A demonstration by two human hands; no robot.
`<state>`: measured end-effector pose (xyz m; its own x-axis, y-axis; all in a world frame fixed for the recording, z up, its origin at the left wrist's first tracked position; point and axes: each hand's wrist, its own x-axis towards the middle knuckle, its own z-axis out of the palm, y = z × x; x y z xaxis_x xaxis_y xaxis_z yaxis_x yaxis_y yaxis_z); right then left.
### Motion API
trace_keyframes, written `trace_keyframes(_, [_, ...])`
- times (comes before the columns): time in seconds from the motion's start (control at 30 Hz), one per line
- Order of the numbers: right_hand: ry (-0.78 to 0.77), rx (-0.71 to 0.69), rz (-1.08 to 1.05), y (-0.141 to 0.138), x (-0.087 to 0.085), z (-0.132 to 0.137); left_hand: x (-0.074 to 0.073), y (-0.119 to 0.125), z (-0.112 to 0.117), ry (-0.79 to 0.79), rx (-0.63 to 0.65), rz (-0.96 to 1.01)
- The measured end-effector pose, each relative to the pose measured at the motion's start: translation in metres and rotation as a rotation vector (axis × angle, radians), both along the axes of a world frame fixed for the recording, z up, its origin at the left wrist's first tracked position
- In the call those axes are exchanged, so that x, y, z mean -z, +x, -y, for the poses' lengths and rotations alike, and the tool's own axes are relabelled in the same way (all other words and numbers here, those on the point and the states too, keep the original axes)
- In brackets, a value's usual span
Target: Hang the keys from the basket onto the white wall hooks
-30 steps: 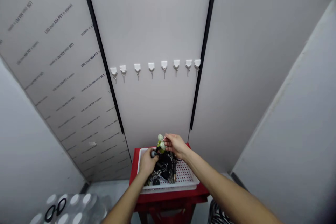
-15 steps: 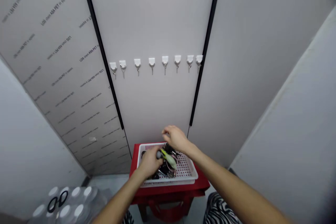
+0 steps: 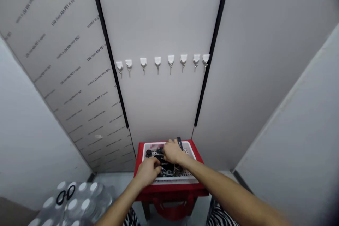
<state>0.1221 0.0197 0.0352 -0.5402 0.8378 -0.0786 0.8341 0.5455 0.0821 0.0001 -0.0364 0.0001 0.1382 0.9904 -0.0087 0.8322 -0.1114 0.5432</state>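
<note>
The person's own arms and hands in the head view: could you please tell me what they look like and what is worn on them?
The left hand and right hand are ungloved. Both forearms are bare, with no sleeve, watch or bracelet showing. The fingers are too small and partly hidden to rule out rings.

The bare right hand (image 3: 172,152), raised before, is down in the white perforated plastic basket (image 3: 174,181) — a flat black strip (image 3: 180,143) now shows beside it. The bare left hand (image 3: 148,172) sits nearer the basket's front.
</note>
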Motion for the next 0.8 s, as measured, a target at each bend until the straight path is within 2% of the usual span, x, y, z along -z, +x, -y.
trace_keyframes(0.07, [-0.047, 0.049, -0.129, 0.005, -0.001, -0.004, 0.003, -0.001, -0.006, -0.021, -0.053, 0.084])
trace_keyframes(0.17, [-0.128, 0.103, -0.414, 0.014, -0.007, -0.009, -0.002, 0.002, -0.018, 0.017, -0.114, 0.397])
trace_keyframes(0.27, [-0.168, 0.104, -0.649, 0.017, -0.018, -0.01, -0.022, 0.008, -0.03, 0.084, -0.157, 0.776])
trace_keyframes(0.37, [-0.101, 0.138, -0.785, 0.013, -0.035, -0.005, -0.05, 0.015, -0.039, 0.164, -0.197, 0.98])
trace_keyframes(0.53, [0.073, 0.155, -0.951, -0.001, -0.069, -0.004, -0.09, 0.018, -0.046, 0.352, -0.267, 1.059])
trace_keyframes(0.63, [0.098, 0.176, -1.03, -0.008, -0.087, -0.01, -0.106, 0.012, -0.048, 0.399, -0.18, 1.074])
trace_keyframes(0.8, [0.025, 0.156, -1.161, -0.021, -0.111, -0.02, -0.129, -0.007, -0.052, 0.448, -0.01, 1.048])
